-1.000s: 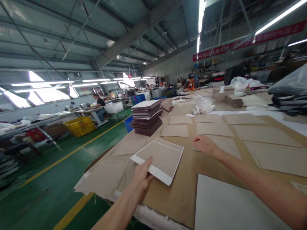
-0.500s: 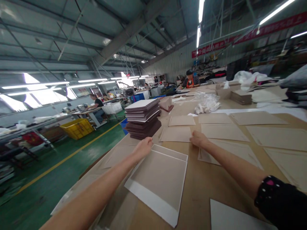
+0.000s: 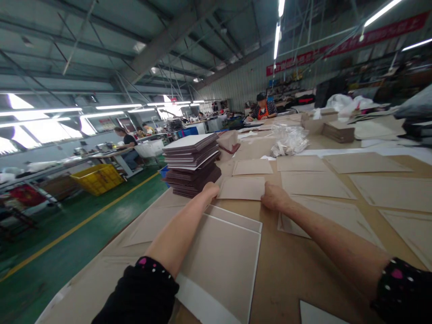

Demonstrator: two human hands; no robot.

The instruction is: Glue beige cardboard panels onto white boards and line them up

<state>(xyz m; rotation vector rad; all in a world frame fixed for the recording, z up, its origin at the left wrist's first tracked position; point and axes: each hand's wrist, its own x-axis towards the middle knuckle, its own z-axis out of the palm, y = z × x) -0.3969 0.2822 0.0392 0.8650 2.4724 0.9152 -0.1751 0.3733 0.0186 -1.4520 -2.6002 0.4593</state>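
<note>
Both my arms reach forward over a long worktable (image 3: 293,270) covered in brown paper. My left hand (image 3: 209,191) is closed at the left edge of a tan cardboard sheet (image 3: 241,188), and my right hand (image 3: 274,197) is closed at that sheet's right edge. Whether the fingers grip the sheet or only press on it is hidden. Under my left forearm lies a white-bordered board panel (image 3: 224,261). Just beyond my left hand stands a stack of dark brown boards (image 3: 192,165) with a white top.
More tan sheets (image 3: 315,183) lie in rows across the table to the right. Crumpled clear plastic (image 3: 289,138) and a flat pile of cardboard (image 3: 338,131) sit further back. A person in an orange apron (image 3: 261,108) sits at the far end. A yellow crate (image 3: 97,178) stands on the green floor.
My left hand left the white-bordered panel near the table edge and reached forward to the tan sheet. My right hand slid left to the same sheet. The view moved closer over the table.
</note>
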